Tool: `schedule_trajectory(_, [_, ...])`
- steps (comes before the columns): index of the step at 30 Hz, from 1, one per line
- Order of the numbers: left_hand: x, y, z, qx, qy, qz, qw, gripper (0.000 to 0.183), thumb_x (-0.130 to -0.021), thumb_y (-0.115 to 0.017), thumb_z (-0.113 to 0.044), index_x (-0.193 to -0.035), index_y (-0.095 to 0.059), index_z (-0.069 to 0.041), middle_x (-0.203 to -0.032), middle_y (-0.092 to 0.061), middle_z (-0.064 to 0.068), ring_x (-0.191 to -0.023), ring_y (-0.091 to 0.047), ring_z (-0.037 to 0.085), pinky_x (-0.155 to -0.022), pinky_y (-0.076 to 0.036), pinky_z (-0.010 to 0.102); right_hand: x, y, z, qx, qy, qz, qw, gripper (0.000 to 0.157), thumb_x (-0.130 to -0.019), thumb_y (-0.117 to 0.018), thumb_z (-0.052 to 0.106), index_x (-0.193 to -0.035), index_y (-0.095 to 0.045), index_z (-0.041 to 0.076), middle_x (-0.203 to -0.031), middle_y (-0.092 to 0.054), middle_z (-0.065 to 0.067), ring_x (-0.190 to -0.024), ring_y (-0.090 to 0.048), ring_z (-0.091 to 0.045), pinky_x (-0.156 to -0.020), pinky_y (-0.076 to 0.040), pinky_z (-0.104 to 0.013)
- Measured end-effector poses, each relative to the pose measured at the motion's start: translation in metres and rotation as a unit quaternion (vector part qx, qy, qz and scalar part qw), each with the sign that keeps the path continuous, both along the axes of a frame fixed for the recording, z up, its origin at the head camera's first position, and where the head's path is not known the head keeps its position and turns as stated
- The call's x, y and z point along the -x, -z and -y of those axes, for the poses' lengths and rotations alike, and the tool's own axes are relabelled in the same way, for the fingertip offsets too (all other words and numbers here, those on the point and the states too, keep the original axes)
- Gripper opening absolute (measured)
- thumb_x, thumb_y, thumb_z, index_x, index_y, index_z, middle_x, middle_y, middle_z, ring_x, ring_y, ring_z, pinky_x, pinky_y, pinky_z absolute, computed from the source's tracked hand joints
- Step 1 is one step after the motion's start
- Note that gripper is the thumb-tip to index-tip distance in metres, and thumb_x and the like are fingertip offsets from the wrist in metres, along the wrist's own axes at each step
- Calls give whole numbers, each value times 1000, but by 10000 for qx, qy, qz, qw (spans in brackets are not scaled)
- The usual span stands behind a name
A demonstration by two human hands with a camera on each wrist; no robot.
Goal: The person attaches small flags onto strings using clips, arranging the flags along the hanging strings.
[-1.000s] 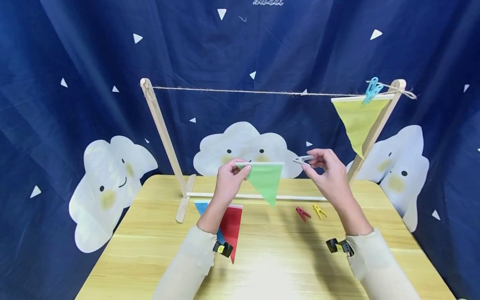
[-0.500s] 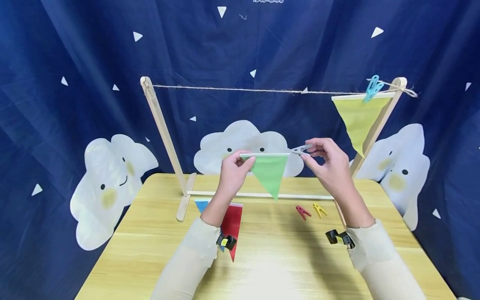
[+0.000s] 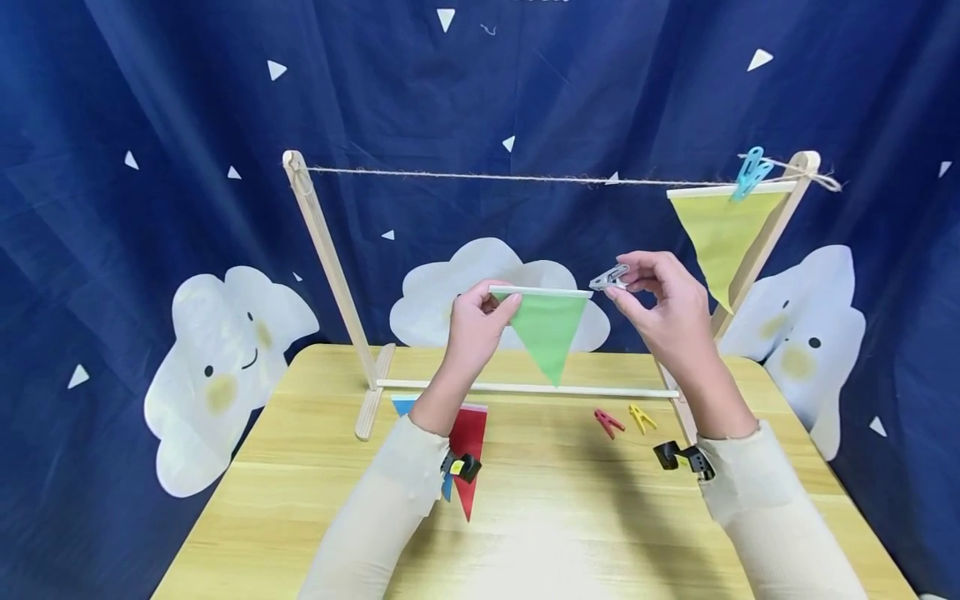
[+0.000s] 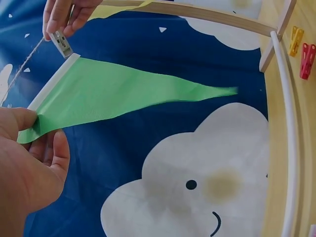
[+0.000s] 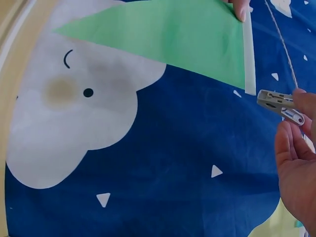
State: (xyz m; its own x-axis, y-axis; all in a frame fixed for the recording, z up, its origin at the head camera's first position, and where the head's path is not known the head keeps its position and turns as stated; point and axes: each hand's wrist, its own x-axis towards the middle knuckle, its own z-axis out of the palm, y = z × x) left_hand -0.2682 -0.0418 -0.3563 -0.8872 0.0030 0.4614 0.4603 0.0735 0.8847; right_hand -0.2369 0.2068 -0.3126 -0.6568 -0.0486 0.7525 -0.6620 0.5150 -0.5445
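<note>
At centre, a green pennant [image 3: 551, 329] is held aloft by the left hand [image 3: 474, 321], its upper left corner pinched between thumb and fingers. To its right, a grey clothespin [image 3: 609, 277] is gripped by the thumb and fingers of the right hand [image 3: 671, 304], its tip just beside the free end of the white top edge – a small gap is seen from the right wrist. The pennant is judged light, soft and easily swung below, stiffer along that edge, where it is best taken hold of. The clothespin is judged light, rigid and sprung – best pinched at its handle ends – and small enough to slip. Neither seems very fragile.

At lower centre, one red pennant [image 3: 470, 437] and one blue pennant [image 3: 402, 406] lie on the worktop [image 3: 555, 500], partly hidden by the left arm; right of centre, one red clothespin [image 3: 608, 423] and one yellow clothespin [image 3: 642, 419] lie near each other. Beyond, one string [image 3: 487, 177] is stretched between two wooden posts [image 3: 326, 254]; at upper right, one yellow pennant [image 3: 723, 233] is hung by one light-blue clothespin [image 3: 751, 173]. Four pennants and four clothespins are counted. Farthest, three clouds [image 3: 487, 267] are shown on a blue backdrop [image 3: 600, 100].
</note>
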Motion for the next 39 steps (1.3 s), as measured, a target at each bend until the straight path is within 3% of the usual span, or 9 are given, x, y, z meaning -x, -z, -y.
schedule_trajectory(8, [3,-12,-8,-18,-8,-69,10000,16,-95,-72,-10,-104,-72,3,-77,-60,9,-67,-52,13,-62,-46,21,4,-15,-1,5,-51,-42,10000,39,-86,-81,-1,-123,-69,-1,-105,-68,-13,-95,-60,-4,-88,-49,-8])
schedule_trajectory(14, [7,-20,-12,4,-25,-171,9999,14,-95,-72,-11,-101,-72,2,-73,-58,2,-64,-53,11,-60,-45,21,6,-26,-4,35,-182,-140,9997,36,-84,-82,-4,-118,-71,-3,-103,-67,-12,-93,-62,-5,-87,-50,-10])
schedule_trajectory(25, [12,-36,-19,69,139,-248,9996,13,-96,-72,-12,-104,-72,0,-74,-59,3,-65,-54,11,-61,-46,21,8,-47,-6,-45,26,-363,9993,37,-84,-81,-4,-120,-70,-3,-103,-66,-7,-94,-61,-2,-89,-50,-10])
schedule_trajectory(27, [13,-40,-21,83,133,-235,9996,14,-97,-72,-13,-104,-72,-1,-75,-59,2,-65,-55,13,-60,-46,21,8,-51,-6,-54,67,-442,9990,37,-84,-81,-5,-119,-71,-3,-103,-66,-4,-94,-61,-1,-89,-50,-11])
schedule_trajectory(30, [14,-45,-25,-25,125,-156,9998,14,-97,-73,-14,-105,-72,-2,-74,-60,0,-68,-59,25,-58,-46,22,7,-59,-6,-126,188,-521,9984,35,-84,-82,-3,-118,-71,-2,-103,-65,1,-94,-60,1,-88,-49,-10])
schedule_trajectory(32, [16,-48,-27,-128,124,-98,9998,15,-96,-73,-14,-106,-72,-2,-73,-60,-2,-67,-60,25,-56,-46,22,8,-64,-5,-140,213,-555,9981,35,-84,-82,-3,-118,-72,-2,-103,-65,5,-94,-60,1,-88,-50,-10])
schedule_trajectory(34, [18,-51,-29,-247,150,-43,9996,15,-96,-73,-13,-106,-72,-2,-73,-60,-3,-67,-61,23,-55,-46,22,8,-69,-5,-149,251,-533,9982,35,-85,-82,-2,-118,-72,-1,-103,-64,8,-94,-60,1,-89,-50,-10])
schedule_trajectory(37, [20,-55,-32,-347,171,-27,9992,15,-96,-73,-12,-107,-72,-1,-72,-59,-3,-65,-57,11,-57,-47,22,8,-76,-4,-107,290,-399,9987,36,-86,-82,0,-120,-72,1,-102,-61,13,-94,-60,-2,-90,-50,-10])
schedule_trajectory(39, [21,-57,-33,-407,184,-30,9990,15,-96,-72,-11,-107,-72,0,-73,-59,-4,-65,-57,10,-59,-49,22,8,-80,-3,-109,343,-266,9990,36,-87,-81,3,-122,-71,2,-101,-60,16,-95,-60,-3,-92,-50,-10])
